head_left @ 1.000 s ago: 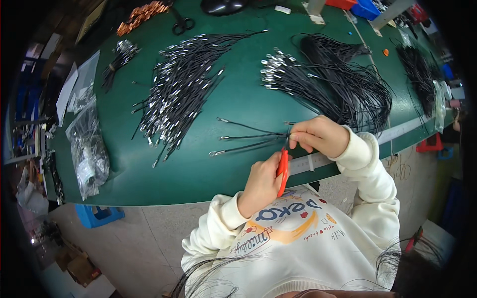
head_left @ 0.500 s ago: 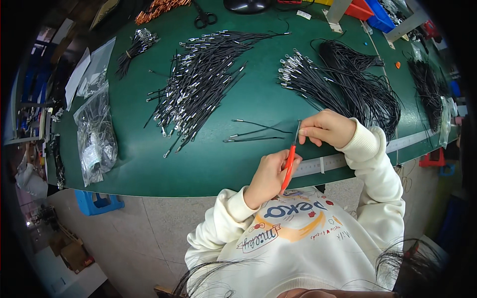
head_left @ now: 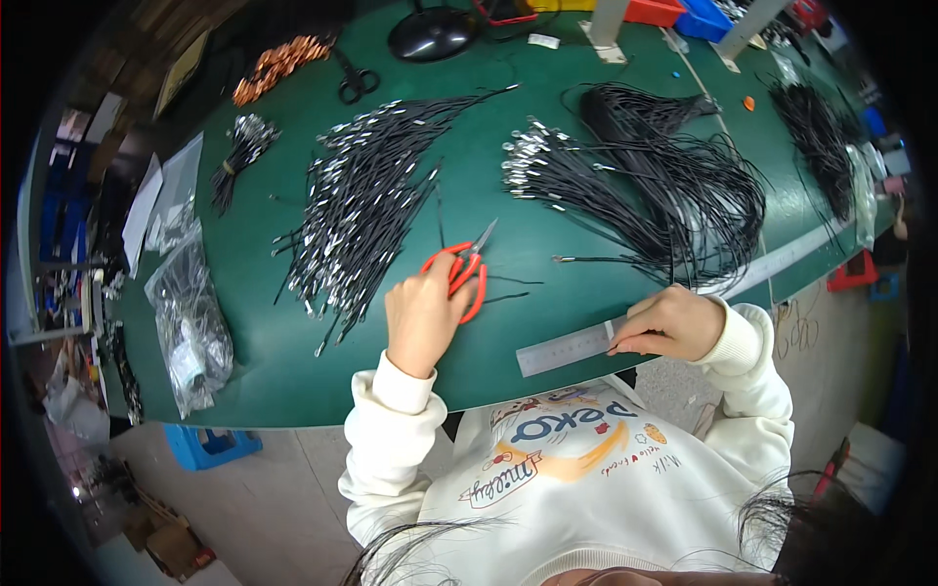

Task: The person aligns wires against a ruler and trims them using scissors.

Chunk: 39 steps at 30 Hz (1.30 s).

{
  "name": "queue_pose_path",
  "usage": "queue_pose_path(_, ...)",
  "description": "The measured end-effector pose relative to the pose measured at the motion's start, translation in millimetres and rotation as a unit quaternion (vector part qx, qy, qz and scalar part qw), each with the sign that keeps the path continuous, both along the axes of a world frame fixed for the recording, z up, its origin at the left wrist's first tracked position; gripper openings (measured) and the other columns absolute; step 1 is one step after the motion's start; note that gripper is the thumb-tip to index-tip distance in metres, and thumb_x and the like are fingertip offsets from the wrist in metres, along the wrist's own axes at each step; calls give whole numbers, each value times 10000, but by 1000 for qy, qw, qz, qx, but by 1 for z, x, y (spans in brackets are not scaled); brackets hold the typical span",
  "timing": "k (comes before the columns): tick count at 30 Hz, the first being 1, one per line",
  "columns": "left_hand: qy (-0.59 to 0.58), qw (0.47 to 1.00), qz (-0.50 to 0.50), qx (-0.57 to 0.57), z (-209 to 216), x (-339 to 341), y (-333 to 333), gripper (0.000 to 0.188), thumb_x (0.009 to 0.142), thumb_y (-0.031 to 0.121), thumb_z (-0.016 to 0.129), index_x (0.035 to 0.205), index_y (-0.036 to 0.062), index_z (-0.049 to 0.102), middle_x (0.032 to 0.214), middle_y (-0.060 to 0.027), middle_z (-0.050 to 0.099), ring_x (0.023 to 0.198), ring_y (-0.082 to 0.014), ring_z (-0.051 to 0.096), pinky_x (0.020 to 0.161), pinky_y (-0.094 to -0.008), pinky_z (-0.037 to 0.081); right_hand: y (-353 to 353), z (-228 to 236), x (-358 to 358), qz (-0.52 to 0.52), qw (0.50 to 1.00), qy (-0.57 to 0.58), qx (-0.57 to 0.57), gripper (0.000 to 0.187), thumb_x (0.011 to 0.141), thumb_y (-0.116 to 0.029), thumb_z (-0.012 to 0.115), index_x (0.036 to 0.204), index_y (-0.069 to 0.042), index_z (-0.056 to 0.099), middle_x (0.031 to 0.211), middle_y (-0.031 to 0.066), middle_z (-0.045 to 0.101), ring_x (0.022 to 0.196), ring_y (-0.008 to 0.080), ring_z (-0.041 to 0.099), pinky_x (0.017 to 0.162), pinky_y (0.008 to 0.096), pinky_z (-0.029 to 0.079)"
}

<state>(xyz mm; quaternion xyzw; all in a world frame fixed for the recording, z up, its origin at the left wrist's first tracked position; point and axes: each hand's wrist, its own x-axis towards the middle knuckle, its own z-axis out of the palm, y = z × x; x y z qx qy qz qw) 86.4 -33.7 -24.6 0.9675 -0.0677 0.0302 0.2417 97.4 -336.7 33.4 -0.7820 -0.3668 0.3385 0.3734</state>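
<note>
My left hand [head_left: 422,314] is closed around red-handled scissors [head_left: 469,276], blades pointing away and slightly right. Short black cords [head_left: 510,295] lie beside and partly under the scissors. Over the ruler [head_left: 565,350] near the front edge, my right hand [head_left: 676,324] pinches what looks like the dark end of a thin black cord; the rest of it is hidden by the fingers. Just beyond that hand, another cord with a metal tip [head_left: 586,259] sticks out from the bundle of long black cords with metal ends [head_left: 576,186]. A large pile of short metal-tipped cords [head_left: 357,225] spreads left of centre.
Black scissors [head_left: 358,82], copper-coloured parts [head_left: 281,68] and a round black base [head_left: 432,35] sit at the back. Clear plastic bags [head_left: 191,337] and a tied cord bundle [head_left: 242,156] are on the left. Red [head_left: 655,12] and blue [head_left: 705,20] bins stand back right.
My left hand has moved left with the scissors, away from my right hand. My right hand has come nearer, down over the ruler. The view has shifted slightly.
</note>
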Motion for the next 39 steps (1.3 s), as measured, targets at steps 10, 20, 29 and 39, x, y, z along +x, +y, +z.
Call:
queue_pose_path(10,-38,995,48,-74,-1,-16,31,194,773,192,716,922,82,658,601,-151,609,524,-329,616,483,-378,469,-74,-18,-7,-182,962,-114,-168,164,844,-182,629,773,-47,689,687,93,630,616,274,611,555,348,472)
queue_pose_path(20,-155,973,126,120,-11,-4,39,141,802,166,689,879,61,637,596,-131,606,501,-296,593,476,-389,447,-7,-39,-1,-238,918,-315,-31,314,670,-107,740,946,-64,597,901,79,533,883,257,539,747,336,454)
queue_pose_path(29,-144,989,22,9,10,-34,7,245,711,35,729,940,11,646,934,-122,611,866,-291,557,770,-368,448,14,-67,9,-198,835,-499,-121,174,723,-144,687,800,-61,555,843,46,460,849,207,461,738,336,360)
queue_pose_path(39,-55,975,-201,-80,23,-26,-74,528,702,102,746,1190,57,551,992,-117,590,949,-298,548,827,-384,399,27,-49,-12,-169,951,-257,19,134,822,-118,629,888,-77,520,718,79,610,679,295,608,627,381,470)
